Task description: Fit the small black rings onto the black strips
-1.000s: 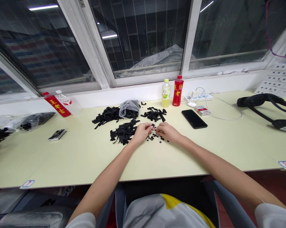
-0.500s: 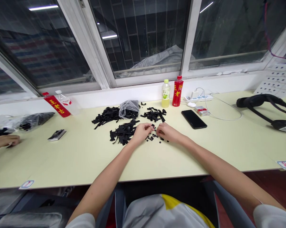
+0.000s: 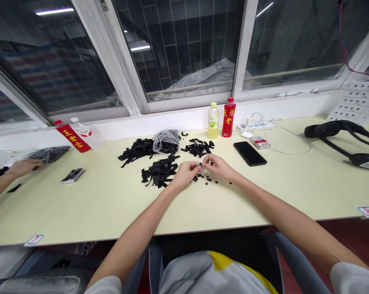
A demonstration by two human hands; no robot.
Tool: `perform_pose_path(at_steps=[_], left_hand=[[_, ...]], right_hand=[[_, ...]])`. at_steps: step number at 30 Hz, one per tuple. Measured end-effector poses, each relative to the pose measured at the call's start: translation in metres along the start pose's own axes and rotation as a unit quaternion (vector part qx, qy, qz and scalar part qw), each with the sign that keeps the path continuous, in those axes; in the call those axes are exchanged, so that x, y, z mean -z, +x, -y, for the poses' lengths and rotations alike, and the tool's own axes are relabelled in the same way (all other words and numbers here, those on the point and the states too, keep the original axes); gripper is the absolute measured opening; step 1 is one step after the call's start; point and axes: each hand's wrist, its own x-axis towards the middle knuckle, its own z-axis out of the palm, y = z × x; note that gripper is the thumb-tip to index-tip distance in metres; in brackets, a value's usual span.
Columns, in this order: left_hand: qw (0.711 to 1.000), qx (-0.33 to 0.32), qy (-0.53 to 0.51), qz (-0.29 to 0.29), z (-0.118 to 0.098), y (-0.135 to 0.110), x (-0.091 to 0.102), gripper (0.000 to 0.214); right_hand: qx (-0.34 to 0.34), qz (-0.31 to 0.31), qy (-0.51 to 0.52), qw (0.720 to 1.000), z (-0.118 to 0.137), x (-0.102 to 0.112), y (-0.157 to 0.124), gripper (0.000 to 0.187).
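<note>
My left hand (image 3: 185, 174) is closed in a pinch on a small black strip (image 3: 200, 164). The fingertips of my right hand (image 3: 217, 166) are pinched together at the strip's other side; what they grip is too small to make out. Small black rings (image 3: 209, 179) lie scattered on the table below both hands. Left of my hands is a pile of black strips (image 3: 159, 170), with a larger pile (image 3: 138, 150) behind it. A smaller heap of strips (image 3: 198, 148) lies just beyond my fingers.
A clear plastic bag (image 3: 166, 141) rests on the far pile. Behind stand a yellow drink bottle (image 3: 213, 121) and a red bottle (image 3: 229, 118). A phone (image 3: 249, 153), cigarette pack (image 3: 260, 143) and headset (image 3: 340, 134) lie rightward. Another person's hand (image 3: 23, 167) is at far left.
My right hand has risen from the loose rings to meet the left hand at the strip. The other person's hand moved up and right towards a bag, leaving a black strip on the table.
</note>
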Motion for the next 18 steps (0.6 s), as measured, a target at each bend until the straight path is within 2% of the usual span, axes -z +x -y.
perform_pose_path(at_steps=[4, 12, 18], left_hand=[[1.000, -0.008, -0.012, 0.007, -0.006, -0.003, -0.002, 0.042], [0.999, -0.017, -0.032, 0.011, -0.014, -0.005, 0.002, 0.081], [0.998, -0.032, -0.044, 0.017, -0.012, -0.004, 0.006, 0.079]], right_hand=[[-0.005, 0.002, 0.043, 0.999, -0.005, -0.002, 0.000, 0.031], [-0.027, 0.042, 0.183, 0.982, -0.012, -0.003, 0.001, 0.051], [-0.047, 0.077, 0.229, 0.969, -0.008, -0.001, 0.001, 0.056]])
